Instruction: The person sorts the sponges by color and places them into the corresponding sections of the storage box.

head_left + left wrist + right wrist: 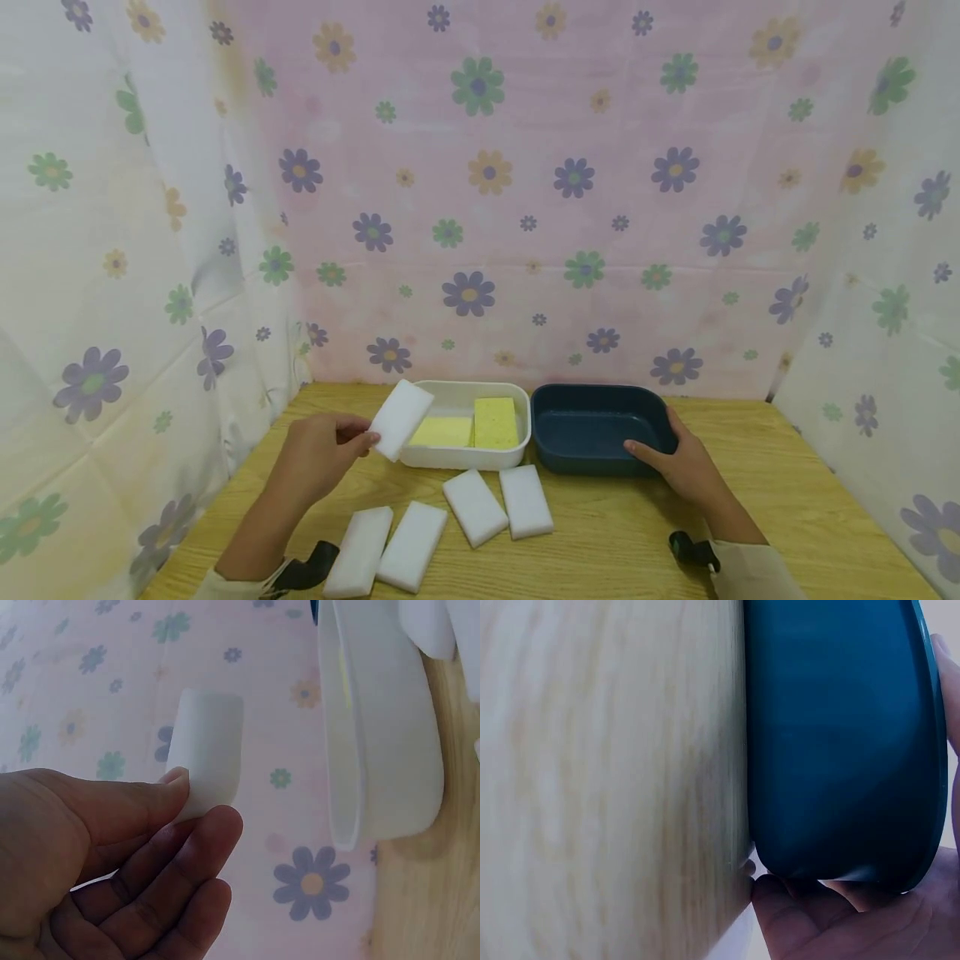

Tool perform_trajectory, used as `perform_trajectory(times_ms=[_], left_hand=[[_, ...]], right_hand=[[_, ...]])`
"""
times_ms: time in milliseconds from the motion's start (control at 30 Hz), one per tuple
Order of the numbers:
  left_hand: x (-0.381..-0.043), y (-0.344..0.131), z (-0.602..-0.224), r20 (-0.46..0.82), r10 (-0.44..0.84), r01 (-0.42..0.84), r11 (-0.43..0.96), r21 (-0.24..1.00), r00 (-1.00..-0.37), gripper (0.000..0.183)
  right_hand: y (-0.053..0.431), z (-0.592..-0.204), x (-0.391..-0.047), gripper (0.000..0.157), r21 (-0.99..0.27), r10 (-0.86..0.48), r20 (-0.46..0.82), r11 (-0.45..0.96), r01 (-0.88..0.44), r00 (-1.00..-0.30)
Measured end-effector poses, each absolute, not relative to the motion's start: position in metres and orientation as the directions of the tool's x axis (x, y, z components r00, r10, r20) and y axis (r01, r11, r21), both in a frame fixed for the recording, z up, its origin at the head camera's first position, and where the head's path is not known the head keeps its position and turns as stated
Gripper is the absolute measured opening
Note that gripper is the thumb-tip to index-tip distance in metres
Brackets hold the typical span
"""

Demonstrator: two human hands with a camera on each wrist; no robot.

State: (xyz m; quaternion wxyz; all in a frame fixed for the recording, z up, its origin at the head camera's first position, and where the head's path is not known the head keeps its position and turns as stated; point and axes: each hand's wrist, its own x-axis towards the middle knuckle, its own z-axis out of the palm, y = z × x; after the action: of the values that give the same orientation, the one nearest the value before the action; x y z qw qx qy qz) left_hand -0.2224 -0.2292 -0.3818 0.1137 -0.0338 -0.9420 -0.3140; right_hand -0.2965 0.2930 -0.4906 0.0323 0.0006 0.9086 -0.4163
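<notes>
Your left hand (322, 454) sits left of centre in the lower half of the head view, pinching a white sponge (401, 418) by its lower end between thumb and fingers. The sponge hangs in the air just left of the white tub (517, 433), overlapping the tub's left rim in the picture. Its long axis runs on a slant, from the pinched end at lower left up toward the upper right, so the free end points up and toward the tub. The left wrist view shows the same grasp: the sponge (206, 754) stands up out of the fingers (202, 840), with the tub (382, 742) close by at the upper right of the frame.

The tub lies to the right of your left hand and slightly beyond it, and that hand is far nearer to it than the other. Two yellow sponges (476, 423) already lie flat inside.

Your right hand (686, 467) grasps the near right corner of the dark blue tub (592, 429), thumb over the rim. Four more white sponges (450, 525) lie on the wooden table (615, 542) at lower centre, long axes mostly running away from you.
</notes>
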Motion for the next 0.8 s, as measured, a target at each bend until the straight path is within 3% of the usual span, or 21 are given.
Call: perform_trajectory(times_ms=[500, 800], left_hand=[[-0.241, -0.177, -0.367, 0.335, 0.017, 0.245, 0.715, 0.654, -0.942, 0.024], [-0.255, -0.129, -0.359, 0.443, -0.005, 0.355, 0.588, 0.727, -0.897, 0.02]], right_hand=[[0.293, -0.487, -0.296, 0.124, -0.76, -0.023, -0.078, 0.649, 0.045, -0.997], [0.293, -0.488, -0.296, 0.124, -0.756, -0.024, -0.076, 0.654, 0.042, -0.997]])
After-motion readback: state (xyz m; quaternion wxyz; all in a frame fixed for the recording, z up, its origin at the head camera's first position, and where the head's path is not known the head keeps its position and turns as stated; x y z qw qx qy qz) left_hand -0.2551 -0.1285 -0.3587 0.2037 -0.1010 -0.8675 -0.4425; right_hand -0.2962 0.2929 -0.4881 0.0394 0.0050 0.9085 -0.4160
